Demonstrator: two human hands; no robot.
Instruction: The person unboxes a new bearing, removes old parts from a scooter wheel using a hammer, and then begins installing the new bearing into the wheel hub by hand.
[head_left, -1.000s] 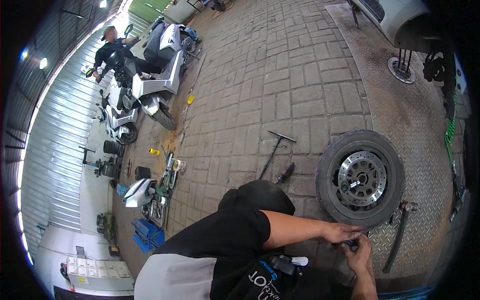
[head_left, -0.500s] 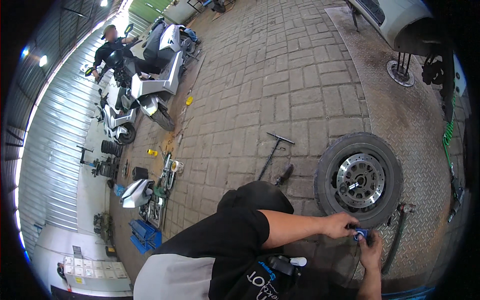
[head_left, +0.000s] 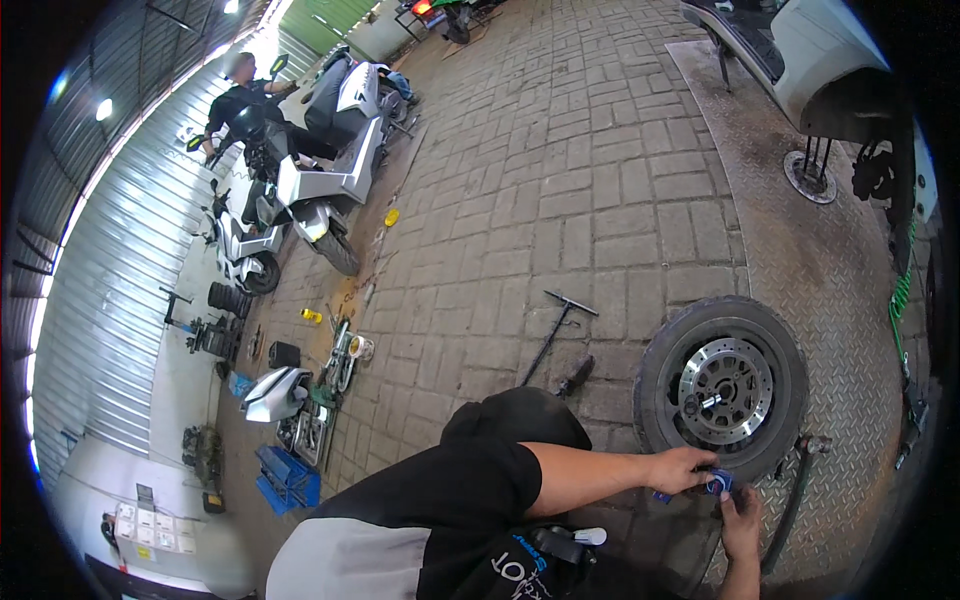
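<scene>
The left hand [head_left: 682, 468] pinched one small blue item [head_left: 718, 483], possibly a packet, and the right hand [head_left: 741, 525] touched it with bent fingers, just beside one wheel [head_left: 728, 384]. The wheel lay across brick floor [head_left: 560, 220] and metal plate [head_left: 850, 330]; two scooters [head_left: 330, 183] stood by the corrugated wall [head_left: 110, 320].

The paved floor [head_left: 500, 240] carries a T-handled tool [head_left: 550, 335], a blue toolbox [head_left: 288, 478] at left and, near right, a wheel [head_left: 738, 372] overlapping a metal plate [head_left: 845, 345].
</scene>
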